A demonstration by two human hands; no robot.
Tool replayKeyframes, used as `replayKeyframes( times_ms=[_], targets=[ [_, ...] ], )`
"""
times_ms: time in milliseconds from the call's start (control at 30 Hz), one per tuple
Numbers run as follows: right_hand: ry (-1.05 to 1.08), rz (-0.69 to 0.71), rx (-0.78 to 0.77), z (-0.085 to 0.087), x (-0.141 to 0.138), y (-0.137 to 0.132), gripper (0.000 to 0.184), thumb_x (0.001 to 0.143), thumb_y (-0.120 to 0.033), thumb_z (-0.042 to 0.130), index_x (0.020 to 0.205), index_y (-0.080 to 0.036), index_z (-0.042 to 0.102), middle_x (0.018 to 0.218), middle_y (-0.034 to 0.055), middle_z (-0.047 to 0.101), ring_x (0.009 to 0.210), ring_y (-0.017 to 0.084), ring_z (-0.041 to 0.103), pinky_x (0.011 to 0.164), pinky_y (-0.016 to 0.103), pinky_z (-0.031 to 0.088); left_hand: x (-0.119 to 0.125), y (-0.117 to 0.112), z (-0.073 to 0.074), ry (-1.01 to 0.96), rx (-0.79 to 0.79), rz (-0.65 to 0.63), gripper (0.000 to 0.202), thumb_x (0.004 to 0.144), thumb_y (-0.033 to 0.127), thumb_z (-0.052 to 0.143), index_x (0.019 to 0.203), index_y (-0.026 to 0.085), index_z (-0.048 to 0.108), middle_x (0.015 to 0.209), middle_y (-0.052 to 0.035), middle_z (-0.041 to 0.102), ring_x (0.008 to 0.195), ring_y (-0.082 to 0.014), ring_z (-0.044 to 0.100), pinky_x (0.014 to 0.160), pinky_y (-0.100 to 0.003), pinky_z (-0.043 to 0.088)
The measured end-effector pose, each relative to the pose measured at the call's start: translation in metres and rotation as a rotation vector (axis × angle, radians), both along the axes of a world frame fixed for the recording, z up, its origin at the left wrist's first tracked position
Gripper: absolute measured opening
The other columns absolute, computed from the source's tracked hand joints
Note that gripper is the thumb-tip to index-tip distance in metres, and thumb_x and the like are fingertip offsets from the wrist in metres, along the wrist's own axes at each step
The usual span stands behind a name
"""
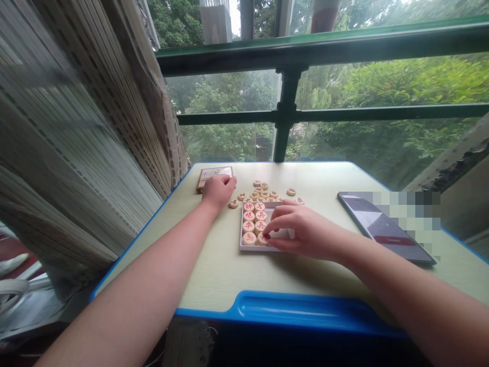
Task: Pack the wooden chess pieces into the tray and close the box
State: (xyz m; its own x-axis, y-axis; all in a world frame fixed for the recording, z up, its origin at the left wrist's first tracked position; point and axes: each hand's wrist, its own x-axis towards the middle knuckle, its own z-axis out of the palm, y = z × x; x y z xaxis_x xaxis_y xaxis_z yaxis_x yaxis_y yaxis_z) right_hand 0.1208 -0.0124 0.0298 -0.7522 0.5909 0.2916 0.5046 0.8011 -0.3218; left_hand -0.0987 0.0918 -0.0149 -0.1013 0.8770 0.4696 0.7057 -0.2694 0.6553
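Note:
My right hand (pixel 296 227) reaches over a shallow white tray (pixel 241 239), its fingertips closed on a round Chinese chess piece (pixel 262 238) in the near row. Red-marked Chinese chess pieces (pixel 249 226) fill two columns at the tray's left side. The tray's right part is mostly hidden behind the hand. My left hand (pixel 219 191) is curled closed at the near right corner of a flat box (pixel 216 172). Whether anything is inside those fingers is hidden. Several dark-marked pieces (pixel 259 190) lie loose on the table just beyond the tray.
A dark tablet (pixel 382 224), partly pixelated, lies on the right of the table (pixel 206 275). Blue edging and a moulded trough (pixel 301 306) run along the table's near side. A curtain (pixel 95 102) hangs at left, and a green-framed window (pixel 286 102) stands behind.

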Motion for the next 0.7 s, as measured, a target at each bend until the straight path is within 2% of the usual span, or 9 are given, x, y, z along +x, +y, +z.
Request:
replayKeyframes(
  times_ms=[200,500,700],
  targets=[
    [0.008,0.035,-0.030,0.0010,-0.0006,-0.0007,0.019,0.082,-0.031,0.057,0.088,-0.020,0.072,0.077,0.0066,0.063,0.077,0.017,0.057,0.075,0.032,0.044,0.0006,-0.0014,0.0010,-0.005,-0.003,-0.007,0.035,0.075,0.040,0.046,0.056,0.016,0.062,0.057,-0.0026,0.064,0.059,-0.0150,0.057,0.058,-0.026,0.038],
    [0.018,0.002,-0.047,0.0016,0.0015,0.0005,0.015,0.079,-0.028,0.061,0.085,-0.019,0.070,0.078,0.0061,0.063,0.079,0.017,0.055,0.074,0.031,0.043,0.0003,0.0007,-0.0001,-0.006,0.001,-0.007,0.035,0.076,0.041,0.045,0.058,0.017,0.063,0.058,-0.0023,0.065,0.060,-0.0148,0.057,0.058,-0.026,0.039],
    [0.041,-0.086,-0.011,-0.0012,0.0049,0.0075,0.016,0.082,-0.024,0.055,0.084,-0.019,0.071,0.080,0.0063,0.064,0.078,0.017,0.054,0.075,0.031,0.043,0.0005,-0.0006,0.0012,0.005,-0.004,-0.017,0.036,0.076,0.041,0.045,0.058,0.016,0.062,0.059,-0.0025,0.065,0.060,-0.0142,0.057,0.059,-0.025,0.039]
  ],
)
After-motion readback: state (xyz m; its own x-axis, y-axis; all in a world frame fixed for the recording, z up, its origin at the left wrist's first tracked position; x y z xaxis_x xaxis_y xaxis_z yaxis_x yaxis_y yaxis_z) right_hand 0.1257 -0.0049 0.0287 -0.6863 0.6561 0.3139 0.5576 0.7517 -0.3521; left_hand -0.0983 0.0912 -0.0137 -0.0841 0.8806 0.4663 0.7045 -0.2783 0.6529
